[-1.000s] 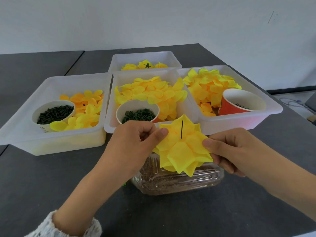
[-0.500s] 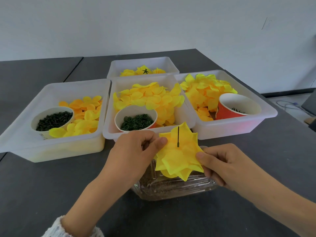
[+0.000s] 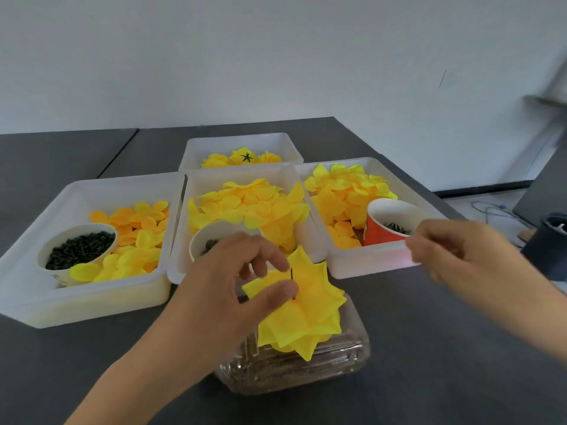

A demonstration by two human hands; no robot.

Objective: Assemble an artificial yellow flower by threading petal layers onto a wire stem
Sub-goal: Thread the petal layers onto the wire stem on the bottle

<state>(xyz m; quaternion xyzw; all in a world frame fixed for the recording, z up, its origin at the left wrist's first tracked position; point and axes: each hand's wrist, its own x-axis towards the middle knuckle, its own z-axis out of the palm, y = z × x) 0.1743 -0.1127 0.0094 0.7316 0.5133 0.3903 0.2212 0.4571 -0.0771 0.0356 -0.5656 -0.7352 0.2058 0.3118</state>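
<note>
A yellow flower (image 3: pixel 306 311) of stacked petal layers sits on a dark wire stem (image 3: pixel 291 276) that pokes up through its middle, above a clear plastic box (image 3: pixel 310 369). My left hand (image 3: pixel 233 289) pinches the flower's left edge between thumb and fingers, close to the wire. My right hand (image 3: pixel 460 256) is blurred and hovers off to the right, in front of the red cup (image 3: pixel 383 231), away from the flower; its fingers look curled, and whether it holds anything cannot be told.
Three white trays with yellow petals stand behind: left tray (image 3: pixel 92 302) with a cup of dark pieces (image 3: pixel 76 246), middle tray (image 3: pixel 310 240) with a white cup (image 3: pixel 211 237), right tray (image 3: pixel 368 265). A fourth tray (image 3: pixel 239 142) sits farther back. A dark container (image 3: pixel 549 250) stands at right.
My right hand let go of the flower's right edge and swung up to the right toward the red cup. My left hand keeps its pinch; the flower tilted slightly.
</note>
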